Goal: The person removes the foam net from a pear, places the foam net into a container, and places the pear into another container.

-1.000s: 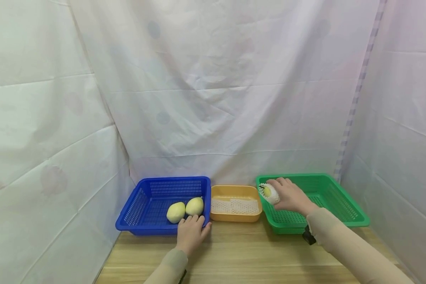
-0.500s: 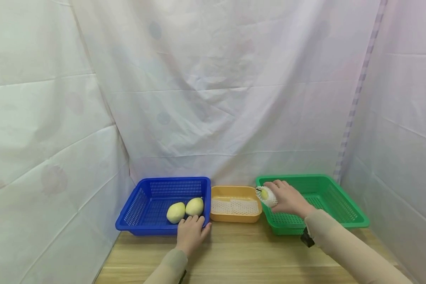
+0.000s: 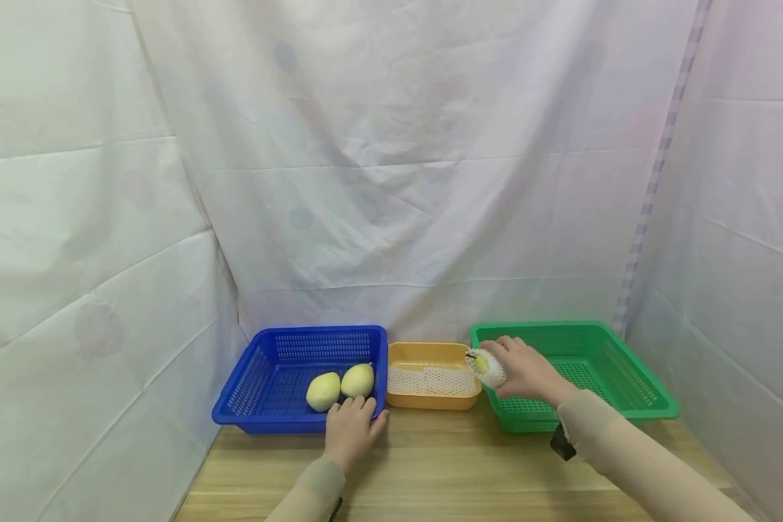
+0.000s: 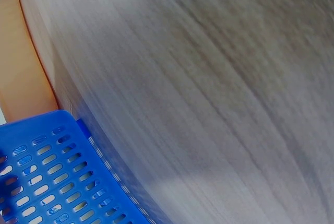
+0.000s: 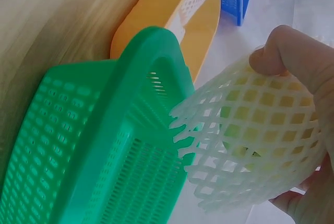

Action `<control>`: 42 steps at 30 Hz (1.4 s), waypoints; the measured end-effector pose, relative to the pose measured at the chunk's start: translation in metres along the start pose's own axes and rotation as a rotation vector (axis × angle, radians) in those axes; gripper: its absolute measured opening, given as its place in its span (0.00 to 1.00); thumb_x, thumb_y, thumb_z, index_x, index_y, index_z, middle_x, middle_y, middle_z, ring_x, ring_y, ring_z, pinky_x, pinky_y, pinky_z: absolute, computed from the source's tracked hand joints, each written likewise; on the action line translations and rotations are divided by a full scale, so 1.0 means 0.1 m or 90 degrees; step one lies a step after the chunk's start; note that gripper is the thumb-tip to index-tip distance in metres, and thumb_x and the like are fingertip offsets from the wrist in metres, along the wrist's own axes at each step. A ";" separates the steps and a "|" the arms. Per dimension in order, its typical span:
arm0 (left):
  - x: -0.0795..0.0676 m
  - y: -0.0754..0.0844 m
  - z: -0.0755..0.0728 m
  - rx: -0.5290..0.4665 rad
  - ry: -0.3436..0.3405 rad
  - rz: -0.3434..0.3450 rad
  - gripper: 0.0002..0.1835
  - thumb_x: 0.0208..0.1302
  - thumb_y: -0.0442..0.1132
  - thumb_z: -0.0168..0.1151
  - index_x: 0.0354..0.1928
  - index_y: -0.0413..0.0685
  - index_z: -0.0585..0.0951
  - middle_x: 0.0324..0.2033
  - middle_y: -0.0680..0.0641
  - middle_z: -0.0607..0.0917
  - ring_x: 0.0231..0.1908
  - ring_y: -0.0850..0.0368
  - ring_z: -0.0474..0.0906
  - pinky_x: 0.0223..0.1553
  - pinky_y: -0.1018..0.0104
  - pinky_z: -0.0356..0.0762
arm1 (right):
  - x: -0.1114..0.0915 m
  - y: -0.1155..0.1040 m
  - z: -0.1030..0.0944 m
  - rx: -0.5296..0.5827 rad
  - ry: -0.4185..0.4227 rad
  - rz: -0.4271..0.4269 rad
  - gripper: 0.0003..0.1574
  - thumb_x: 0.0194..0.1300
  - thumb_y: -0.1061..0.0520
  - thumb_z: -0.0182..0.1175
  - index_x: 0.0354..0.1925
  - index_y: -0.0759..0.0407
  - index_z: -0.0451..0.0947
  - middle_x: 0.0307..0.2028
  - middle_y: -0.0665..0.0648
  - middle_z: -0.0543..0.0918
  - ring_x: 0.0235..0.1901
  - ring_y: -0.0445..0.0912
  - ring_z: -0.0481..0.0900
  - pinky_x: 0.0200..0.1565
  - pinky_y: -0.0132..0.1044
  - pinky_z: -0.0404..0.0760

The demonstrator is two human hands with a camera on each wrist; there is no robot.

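My right hand [image 3: 527, 370] holds a pale yellow-green pear [image 3: 480, 364] wrapped in a white foam net [image 5: 261, 125]. They hover above the left rim of the green basket [image 3: 639, 377], close to the orange tray [image 3: 433, 400]. In the right wrist view the thumb presses on the net, whose loose end spreads past the pear. My left hand [image 3: 351, 431] rests at the front right corner of the blue basket [image 3: 248, 391], fingers over the rim. Just beyond those fingertips, two bare pears [image 3: 323, 391] lie side by side inside.
White foam nets [image 3: 440, 380] lie flat in the orange tray, which stands between the two baskets. All three containers sit on a wooden table [image 3: 444, 471]. White cloth [image 3: 398, 181] hangs behind and along both sides.
My right hand has shifted slightly left and down with the netted pear, from over the green basket toward the orange tray. My left hand stays put.
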State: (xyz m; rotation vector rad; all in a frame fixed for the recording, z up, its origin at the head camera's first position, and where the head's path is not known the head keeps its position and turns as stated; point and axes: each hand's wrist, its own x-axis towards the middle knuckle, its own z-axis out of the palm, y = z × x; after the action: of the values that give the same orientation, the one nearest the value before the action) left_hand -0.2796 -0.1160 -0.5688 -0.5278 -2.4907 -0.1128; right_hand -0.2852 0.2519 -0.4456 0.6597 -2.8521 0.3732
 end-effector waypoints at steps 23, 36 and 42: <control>-0.02 -0.02 0.03 0.009 0.012 0.008 0.20 0.66 0.62 0.53 0.24 0.58 0.69 0.20 0.57 0.65 0.23 0.58 0.66 0.26 0.62 0.64 | -0.02 -0.16 0.05 0.009 -0.019 -0.020 0.55 0.40 0.53 0.77 0.67 0.47 0.66 0.53 0.54 0.73 0.48 0.49 0.69 0.40 0.45 0.74; -0.02 -0.01 0.04 0.002 0.014 0.005 0.20 0.65 0.62 0.55 0.24 0.58 0.69 0.20 0.56 0.65 0.24 0.57 0.67 0.27 0.61 0.65 | 0.00 -0.26 0.09 0.017 -0.026 -0.033 0.55 0.38 0.54 0.77 0.66 0.47 0.67 0.51 0.53 0.73 0.45 0.48 0.69 0.36 0.43 0.74; -0.02 -0.01 0.04 0.000 0.014 0.005 0.20 0.65 0.62 0.55 0.24 0.58 0.69 0.20 0.57 0.65 0.24 0.57 0.67 0.27 0.61 0.64 | 0.01 -0.31 0.11 0.014 -0.026 -0.047 0.54 0.36 0.53 0.78 0.64 0.46 0.68 0.50 0.53 0.74 0.44 0.47 0.69 0.35 0.41 0.73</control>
State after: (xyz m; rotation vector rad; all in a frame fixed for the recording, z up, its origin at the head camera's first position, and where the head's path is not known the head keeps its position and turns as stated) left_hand -0.2810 -0.1170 -0.5736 -0.5329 -2.4673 -0.1143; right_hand -0.2737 0.2211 -0.4492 0.7831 -2.8556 0.3836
